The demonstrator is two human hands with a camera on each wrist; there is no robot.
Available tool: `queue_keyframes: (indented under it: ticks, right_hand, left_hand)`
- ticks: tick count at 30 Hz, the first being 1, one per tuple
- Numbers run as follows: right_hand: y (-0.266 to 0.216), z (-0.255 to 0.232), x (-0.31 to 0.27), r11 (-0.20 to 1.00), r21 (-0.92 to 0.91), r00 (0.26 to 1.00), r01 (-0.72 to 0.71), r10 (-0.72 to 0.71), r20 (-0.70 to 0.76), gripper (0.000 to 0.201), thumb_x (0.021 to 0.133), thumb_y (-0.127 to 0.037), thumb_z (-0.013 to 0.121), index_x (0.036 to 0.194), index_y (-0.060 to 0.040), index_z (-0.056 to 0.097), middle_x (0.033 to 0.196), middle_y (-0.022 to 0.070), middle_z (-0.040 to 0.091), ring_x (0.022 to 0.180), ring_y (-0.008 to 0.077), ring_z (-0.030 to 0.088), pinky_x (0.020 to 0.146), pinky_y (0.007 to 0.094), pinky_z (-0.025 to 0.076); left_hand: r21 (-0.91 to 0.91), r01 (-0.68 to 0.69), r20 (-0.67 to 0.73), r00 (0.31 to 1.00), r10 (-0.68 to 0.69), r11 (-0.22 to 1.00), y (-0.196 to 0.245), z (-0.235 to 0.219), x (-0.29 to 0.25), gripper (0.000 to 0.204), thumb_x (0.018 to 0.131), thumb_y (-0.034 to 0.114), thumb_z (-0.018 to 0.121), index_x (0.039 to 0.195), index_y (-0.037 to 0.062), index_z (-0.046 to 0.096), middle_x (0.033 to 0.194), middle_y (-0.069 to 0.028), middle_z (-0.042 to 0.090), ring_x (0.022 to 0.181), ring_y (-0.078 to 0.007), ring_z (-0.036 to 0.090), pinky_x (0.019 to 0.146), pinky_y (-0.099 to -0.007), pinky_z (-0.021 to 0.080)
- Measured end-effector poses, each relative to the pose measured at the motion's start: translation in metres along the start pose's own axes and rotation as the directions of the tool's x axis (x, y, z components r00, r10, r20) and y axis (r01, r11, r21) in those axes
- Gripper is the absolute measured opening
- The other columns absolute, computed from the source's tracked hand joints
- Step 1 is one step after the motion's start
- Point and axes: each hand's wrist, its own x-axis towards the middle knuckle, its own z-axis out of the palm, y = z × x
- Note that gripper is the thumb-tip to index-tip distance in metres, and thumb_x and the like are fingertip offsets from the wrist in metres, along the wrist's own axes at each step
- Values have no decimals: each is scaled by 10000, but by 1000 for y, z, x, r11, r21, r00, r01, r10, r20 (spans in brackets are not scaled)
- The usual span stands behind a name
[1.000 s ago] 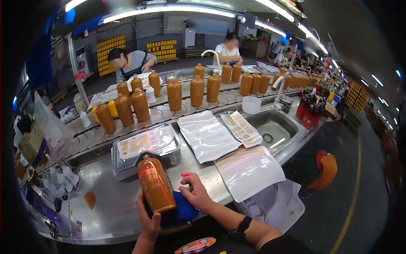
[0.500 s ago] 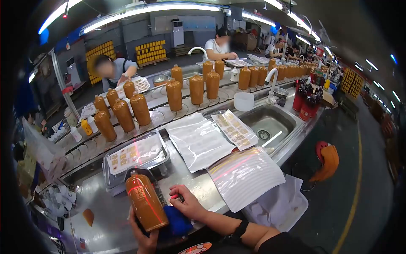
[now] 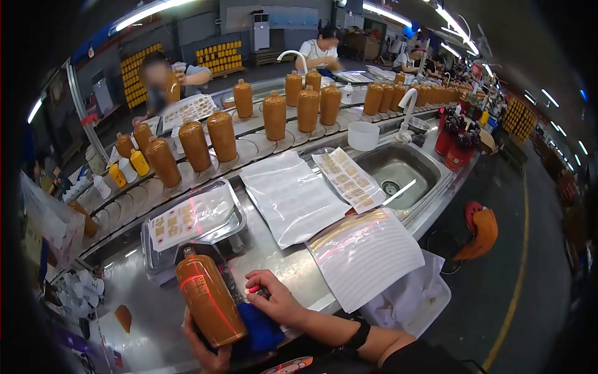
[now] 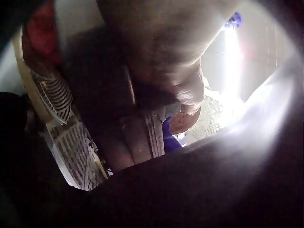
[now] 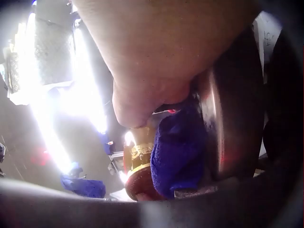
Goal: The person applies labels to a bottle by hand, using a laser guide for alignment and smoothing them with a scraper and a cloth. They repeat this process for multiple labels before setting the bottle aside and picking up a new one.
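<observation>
In the head view my left hand (image 3: pixel 208 355) grips a glossy brown bottle (image 3: pixel 210 302) near its base, fingers along its left side. The bottle leans with its neck away from me, and red light lines cross its lettered front. Right of it, my right hand (image 3: pixel 274 302) has curled fingers around a small dark object (image 3: pixel 263 292), mostly hidden by the hand. A blue cloth (image 3: pixel 260 327) lies between the bottle and my right wrist. In the right wrist view the blue cloth (image 5: pixel 178 154) is beside the bottle's shiny base (image 5: pixel 139 175).
A metal tray (image 3: pixel 240 234) with a sticker sheet (image 3: pixel 193 218) stands behind the bottle. White sheets (image 3: pixel 293 199) lie right of it, near a sink (image 3: pixel 405 177). Several brown bottles (image 3: pixel 274 118) stand on the conveyor (image 3: pixel 249 149). A person (image 3: pixel 162 81) across holds a bottle.
The view has shifted, and my held bottle appears farther left, its lettering fainter. Bottles on the conveyor have moved to the right. The person across has raised a bottle.
</observation>
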Motion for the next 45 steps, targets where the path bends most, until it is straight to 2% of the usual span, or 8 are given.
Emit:
queue_keyframes:
  ticks: [7,10,13,16,19,28,37,45]
  right_hand:
    - [1,1,1,1000,-24,1000,-8,8,-9,209,901,-139,625,1071,-45,547,1261,145,491,1082,186,516,967,314,402]
    - [8,2,2,993,-81,995,84,-88,-45,238,895,-147,631,1093,-42,553,1185,111,516,943,153,568,864,286,459]
    - [11,3,2,994,-80,996,79,-83,-45,237,897,-151,631,1092,-42,553,1190,111,513,944,151,562,869,291,459]
    - [9,1,2,1000,-7,1000,-5,5,-7,216,899,-134,630,1077,-45,548,1260,132,490,1063,162,518,954,304,412]
    - [4,1,2,999,0,999,-46,46,5,216,900,-137,628,1077,-43,549,1261,134,489,1076,171,515,961,309,408]
    - [8,1,3,999,-43,1000,7,-6,14,220,891,-139,626,1072,-39,551,1262,144,487,1116,193,503,973,314,399]
    - [1,0,3,998,-22,998,-61,61,28,216,893,-143,629,1068,-43,552,1265,143,487,1121,188,501,967,313,400]
    - [9,3,3,1000,-7,999,-8,9,32,216,901,-131,625,1083,-48,545,1270,124,476,1091,160,501,962,299,405]
  left_hand:
    - [86,-34,15,999,33,996,-10,-5,-1,904,871,394,679,1493,-3,157,1456,-163,331,1347,-272,361,1105,-395,299]
    - [103,-42,6,999,42,994,-10,-5,-2,901,870,400,678,1492,-1,164,1448,-163,342,1341,-273,371,1105,-396,301]
    - [120,-46,9,999,45,992,-12,-7,-1,897,870,399,679,1489,-5,172,1439,-163,353,1330,-275,386,1098,-396,311]
    - [143,-74,6,997,74,987,-7,-5,2,894,869,401,680,1486,-8,179,1431,-166,362,1322,-274,399,1089,-394,325]
    - [148,-66,1,998,67,987,-17,-7,-2,904,865,403,686,1486,-10,174,1428,-166,366,1320,-273,402,1085,-393,331]
    - [37,16,-15,1000,-16,999,-6,-3,0,927,853,408,703,1485,-9,168,1428,-160,364,1316,-268,404,1089,-389,324]
    - [58,-4,-9,1000,5,998,-8,-4,1,922,846,376,719,1481,-11,174,1428,-160,362,1315,-268,401,1092,-388,317]
    - [61,-26,-2,1000,26,998,-10,-6,-1,894,848,309,716,1479,-12,169,1429,-177,359,1312,-287,408,1089,-397,325]
